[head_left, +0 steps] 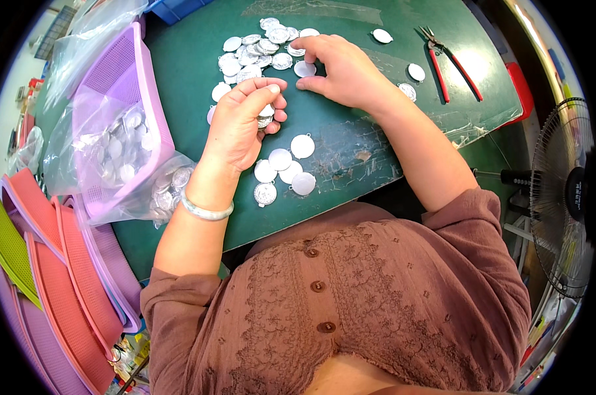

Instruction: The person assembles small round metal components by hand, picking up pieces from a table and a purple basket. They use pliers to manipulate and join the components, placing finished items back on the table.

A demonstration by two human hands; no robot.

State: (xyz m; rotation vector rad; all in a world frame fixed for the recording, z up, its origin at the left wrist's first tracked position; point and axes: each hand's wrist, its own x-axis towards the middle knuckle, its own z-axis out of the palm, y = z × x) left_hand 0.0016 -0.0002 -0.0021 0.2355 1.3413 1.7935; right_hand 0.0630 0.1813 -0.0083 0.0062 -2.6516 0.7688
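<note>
My left hand [248,118] is closed around a small stack of round silver medallions [265,117], whose edges show between the fingers. To its right, my right hand [337,69] reaches over the table with thumb and fingers apart, beside a plain silver medallion [304,70]. A loose pile of silver medallions [252,52] with little loops lies just beyond both hands. Nearer to me, several more medallions [280,159] lie flat, mostly plain side up, one with a patterned face [265,193].
Red-handled pliers [448,66] lie open at the right, near some single medallions [381,35]. On the left stands a purple basket [161,125] with bagged medallions [121,145]. Stacked coloured baskets [61,263] are at lower left, a fan [561,197] at the right. The green tabletop [199,20] is scuffed.
</note>
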